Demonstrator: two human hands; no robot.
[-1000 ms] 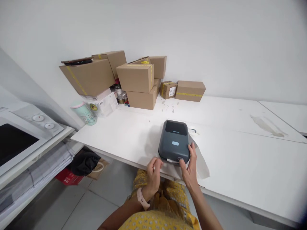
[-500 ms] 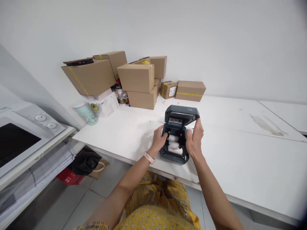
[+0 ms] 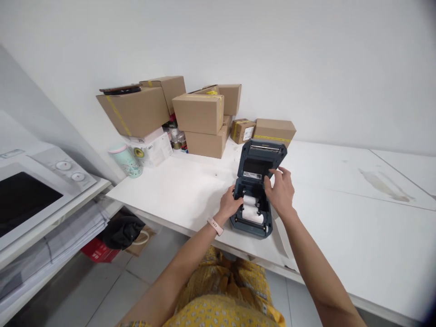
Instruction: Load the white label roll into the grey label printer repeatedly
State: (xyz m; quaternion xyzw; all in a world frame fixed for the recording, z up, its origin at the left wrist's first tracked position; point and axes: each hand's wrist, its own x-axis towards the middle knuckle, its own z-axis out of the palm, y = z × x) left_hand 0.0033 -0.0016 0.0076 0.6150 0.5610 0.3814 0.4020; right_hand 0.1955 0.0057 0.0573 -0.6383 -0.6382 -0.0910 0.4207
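A dark label printer (image 3: 251, 229) stands on the white table (image 3: 190, 186) with its lid (image 3: 264, 156) raised and leaning back. White paper rolls (image 3: 252, 213) lie inside its body. My left hand (image 3: 230, 203) grips the left side wall, thumb over the rim and fingers outside. At the right, my right hand (image 3: 281, 188) is beside the lid's lower right edge, its fingers bent and apart; the fingertips are close to the lid, and whether they touch it I cannot tell.
Cardboard boxes (image 3: 197, 113) are stacked at the back left, with two smaller ones (image 3: 275, 129) behind the printer. A mint tumbler (image 3: 125, 161) stands by a white box (image 3: 155, 150). A microwave (image 3: 47, 181) sits on a shelf at the left.
The lid has swung further open, away from me. My right hand has let go of the lid's side, and its fingers have spread. My left hand keeps its hold on the printer.
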